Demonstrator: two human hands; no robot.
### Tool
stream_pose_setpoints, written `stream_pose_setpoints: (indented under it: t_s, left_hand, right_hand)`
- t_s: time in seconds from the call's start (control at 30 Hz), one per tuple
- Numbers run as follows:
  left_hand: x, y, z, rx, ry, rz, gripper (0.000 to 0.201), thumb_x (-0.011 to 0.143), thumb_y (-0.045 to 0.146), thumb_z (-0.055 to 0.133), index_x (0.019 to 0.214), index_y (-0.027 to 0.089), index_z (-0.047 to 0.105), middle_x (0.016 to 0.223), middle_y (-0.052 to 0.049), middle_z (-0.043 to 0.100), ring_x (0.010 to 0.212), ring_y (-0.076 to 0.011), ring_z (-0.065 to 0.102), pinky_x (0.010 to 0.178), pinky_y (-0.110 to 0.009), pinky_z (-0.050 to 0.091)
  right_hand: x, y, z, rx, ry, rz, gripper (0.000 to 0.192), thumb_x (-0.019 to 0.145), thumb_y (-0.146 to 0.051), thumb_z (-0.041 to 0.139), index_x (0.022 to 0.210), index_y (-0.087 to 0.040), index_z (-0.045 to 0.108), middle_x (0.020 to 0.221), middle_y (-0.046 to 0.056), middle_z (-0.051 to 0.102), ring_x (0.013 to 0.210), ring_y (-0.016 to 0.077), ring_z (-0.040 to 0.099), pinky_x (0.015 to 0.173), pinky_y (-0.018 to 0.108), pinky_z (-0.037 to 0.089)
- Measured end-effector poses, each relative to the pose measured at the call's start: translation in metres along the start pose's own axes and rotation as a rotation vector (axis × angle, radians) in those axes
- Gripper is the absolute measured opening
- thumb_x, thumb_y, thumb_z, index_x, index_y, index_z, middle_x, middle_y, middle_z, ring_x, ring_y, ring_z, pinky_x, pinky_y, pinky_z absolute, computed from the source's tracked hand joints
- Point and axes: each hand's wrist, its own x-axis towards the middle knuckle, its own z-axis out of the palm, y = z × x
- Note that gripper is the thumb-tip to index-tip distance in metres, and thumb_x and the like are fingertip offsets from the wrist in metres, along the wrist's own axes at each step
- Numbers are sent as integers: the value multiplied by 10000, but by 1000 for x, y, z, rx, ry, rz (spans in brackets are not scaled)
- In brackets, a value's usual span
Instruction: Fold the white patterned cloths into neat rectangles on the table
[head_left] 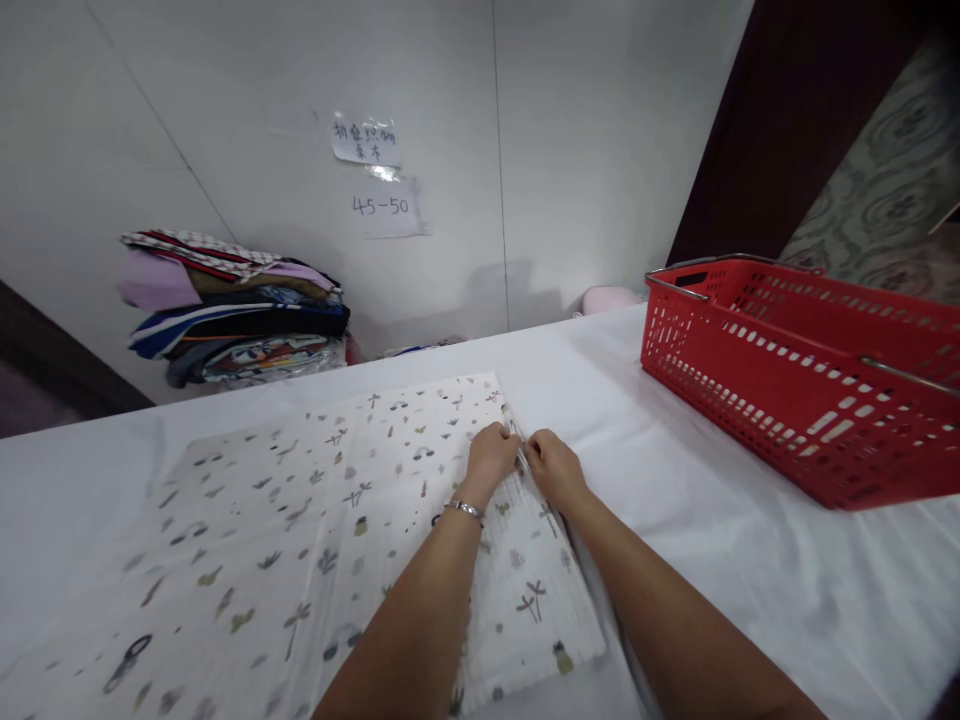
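Observation:
A white cloth (322, 520) printed with small palms, leaves and rainbows lies spread on the table, partly doubled over along its right side. My left hand (492, 460), with a silver bracelet at the wrist, pinches the cloth at its right edge. Right beside it, my right hand (553, 470) is closed on the same edge from the other side. Between the two hands a bit of the edge is bunched up. The fingertips are mostly hidden by the hands themselves.
A red plastic basket (757, 365) with metal handles stands on the white-covered table (720, 580) at the right. Beyond the far edge at left is a stack of folded clothes (236, 310). Paper signs (382, 207) hang on the wall; a pink object (609, 299) sits behind the table.

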Motion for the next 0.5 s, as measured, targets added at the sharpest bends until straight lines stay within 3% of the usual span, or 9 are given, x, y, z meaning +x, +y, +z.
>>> stream_pose_setpoints:
  t_s: [0.17,0.33,0.5]
  left_hand:
    - [3,-1,4,33,-42,10,160,775,236,488,707,154,607,542,-35,627,491,-142,583,518,-221,411]
    - [5,1,1,24,-98,25,338,816,394,479,605,157,595,472,-44,590,502,-152,589,531,-223,424]
    - [8,-2,-2,30,-164,-18,215,769,282,492,670,137,616,450,-38,578,436,-149,548,461,-222,392]
  right_hand:
    - [1,1,2,8,-48,-6,153,906,-250,411,836,-203,539,824,16,608,745,136,521,637,242,311]
    - [1,3,5,38,-64,-86,144,893,-206,401,858,-200,540,873,25,609,796,142,530,681,239,342]
    - [4,7,1,110,-71,-66,150,878,-208,416,808,-195,548,817,13,610,761,134,527,676,232,348]
